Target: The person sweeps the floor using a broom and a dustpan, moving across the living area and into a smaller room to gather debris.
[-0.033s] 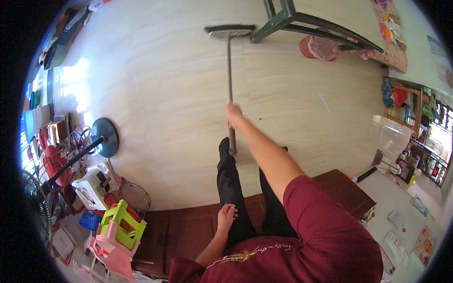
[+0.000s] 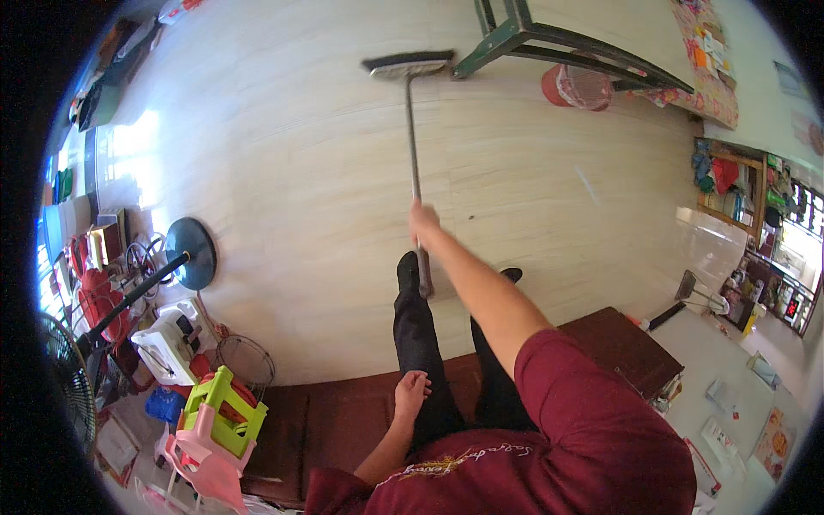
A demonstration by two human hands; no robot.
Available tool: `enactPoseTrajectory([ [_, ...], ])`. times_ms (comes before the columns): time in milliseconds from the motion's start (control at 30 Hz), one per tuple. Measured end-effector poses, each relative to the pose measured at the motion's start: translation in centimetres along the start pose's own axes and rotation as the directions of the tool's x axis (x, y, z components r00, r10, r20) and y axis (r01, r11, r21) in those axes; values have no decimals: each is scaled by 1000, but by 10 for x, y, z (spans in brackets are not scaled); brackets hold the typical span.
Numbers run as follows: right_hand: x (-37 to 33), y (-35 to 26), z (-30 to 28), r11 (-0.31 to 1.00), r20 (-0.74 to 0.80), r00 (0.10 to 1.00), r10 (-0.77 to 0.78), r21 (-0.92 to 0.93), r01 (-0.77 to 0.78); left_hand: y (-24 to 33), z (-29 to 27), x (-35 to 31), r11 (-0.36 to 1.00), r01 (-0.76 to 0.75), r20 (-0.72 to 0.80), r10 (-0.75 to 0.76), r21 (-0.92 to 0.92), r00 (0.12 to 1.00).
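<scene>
My right hand (image 2: 423, 225) is wrapped round the handle of a long broom (image 2: 412, 142) with my arm stretched forward. The wide, dark-bristled broom head (image 2: 409, 63) is on the pale floor at the far side, close to the foot of a green metal frame (image 2: 498, 47). Below my grip, the thicker end of the handle comes down beside my left shoe. My left hand (image 2: 413, 393) rests on my left thigh, its fingers loosely curled with nothing visible in them.
A pink basket (image 2: 577, 88) stands under the green frame. On the left are a fan's round base (image 2: 191, 253), a white plastic item (image 2: 167, 342), a green-and-pink stool (image 2: 225, 410) and clutter. I sit on a dark red wooden bench (image 2: 326, 429); a pale table (image 2: 721, 378) is on the right.
The broom head has shifted a little left and tilted slightly. My right hand has come slightly nearer with the handle. The left hand has stayed on the thigh.
</scene>
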State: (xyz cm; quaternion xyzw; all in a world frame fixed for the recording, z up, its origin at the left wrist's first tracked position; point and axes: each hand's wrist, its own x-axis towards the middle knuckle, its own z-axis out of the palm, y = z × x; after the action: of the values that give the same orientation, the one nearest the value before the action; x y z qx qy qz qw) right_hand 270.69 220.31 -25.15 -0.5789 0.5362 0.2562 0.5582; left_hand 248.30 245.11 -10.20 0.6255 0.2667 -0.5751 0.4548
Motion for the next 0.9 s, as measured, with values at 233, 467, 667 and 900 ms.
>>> enactPoseTrajectory([
  [233, -118, 149, -71, 960, -44, 984, 174, -214, -180, 15, -7, 7, 983, -22, 75, 9, 184, 997],
  [467, -228, 246, -213, 830, -266, 920, 288, -409, -379, 26, -1, 4, 951, -56, 114, 22, 305, 993],
  [667, -207, 225, -281, 907, -343, 913, 222, -272, -322, 6, -3, 18, 947, -87, 144, 44, 308, 989],
  [900, -25, 137, -345, 883, -443, 883, -155, -462, -77, 27, 15, 11, 875, -33, 102, -19, 483, 995],
])
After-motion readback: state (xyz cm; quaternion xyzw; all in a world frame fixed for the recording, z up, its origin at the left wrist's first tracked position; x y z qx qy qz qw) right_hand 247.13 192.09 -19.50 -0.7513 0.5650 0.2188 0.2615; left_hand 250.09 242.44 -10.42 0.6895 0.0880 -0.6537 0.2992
